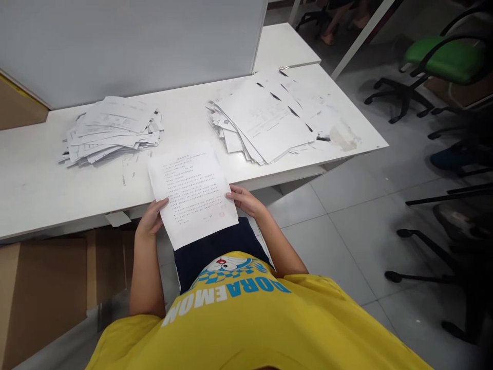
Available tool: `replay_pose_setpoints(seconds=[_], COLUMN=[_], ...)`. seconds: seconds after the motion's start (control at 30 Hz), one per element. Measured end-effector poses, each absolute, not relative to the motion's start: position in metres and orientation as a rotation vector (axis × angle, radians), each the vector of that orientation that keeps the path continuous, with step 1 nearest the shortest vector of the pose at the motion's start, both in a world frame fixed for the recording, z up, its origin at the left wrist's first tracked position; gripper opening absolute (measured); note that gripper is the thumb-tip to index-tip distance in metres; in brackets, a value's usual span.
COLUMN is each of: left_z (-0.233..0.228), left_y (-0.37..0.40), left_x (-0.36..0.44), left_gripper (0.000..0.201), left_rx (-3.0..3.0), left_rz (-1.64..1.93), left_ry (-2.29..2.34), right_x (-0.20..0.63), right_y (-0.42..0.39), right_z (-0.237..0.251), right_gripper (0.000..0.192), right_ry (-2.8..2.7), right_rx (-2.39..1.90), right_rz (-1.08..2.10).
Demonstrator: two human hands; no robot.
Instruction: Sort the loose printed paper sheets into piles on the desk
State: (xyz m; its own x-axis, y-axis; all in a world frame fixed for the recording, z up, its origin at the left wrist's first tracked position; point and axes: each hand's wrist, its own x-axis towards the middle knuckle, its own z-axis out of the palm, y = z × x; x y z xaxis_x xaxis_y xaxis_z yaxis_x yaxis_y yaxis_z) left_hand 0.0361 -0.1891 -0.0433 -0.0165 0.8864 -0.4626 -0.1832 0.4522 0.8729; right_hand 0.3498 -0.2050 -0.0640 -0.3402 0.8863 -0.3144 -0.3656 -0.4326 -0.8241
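Observation:
A printed sheet of paper (192, 200) with lines of text and a faint red stamp is held up over the front edge of the white desk (181, 121). My left hand (153, 216) pinches its left edge, and my right hand (246, 200) grips the right edge. Beyond the sheet to the left lies an untidy stack of papers (111, 128). To the right, a larger fanned-out pile of papers (269, 118) spreads over the desk, some sheets bearing black marks.
A grey-white partition panel (134, 46) stands along the back of the desk. Cardboard boxes (46, 293) sit under the desk at left. On the right are a green office chair (442, 59) and dark chair bases on the tiled floor (339, 246). A person's bare legs (335, 25) show far back.

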Motion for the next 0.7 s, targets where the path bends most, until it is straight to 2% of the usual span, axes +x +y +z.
replay_pose_setpoints(seconds=[0.23,0.43,0.7], left_z=[-0.055,-0.062,-0.052], left_y=[-0.193,-0.195,-0.191], left_x=[0.041,0.053,0.068], left_gripper=[0.041,0.039,0.045], left_rx=[0.736,0.712,0.761], left_rz=[0.681,0.666,0.677], left_ry=[1.265,1.240,1.180], right_x=[0.349,0.351,0.366], right_y=[-0.203,-0.208,-0.212], right_z=[-0.066,-0.069,-0.066], right_gripper=[0.040,0.046,0.044], right_ry=[-0.740,-0.688,-0.731], right_rx=[-0.991,-1.010,-1.095], right_rz=[1.925,1.900,1.743])
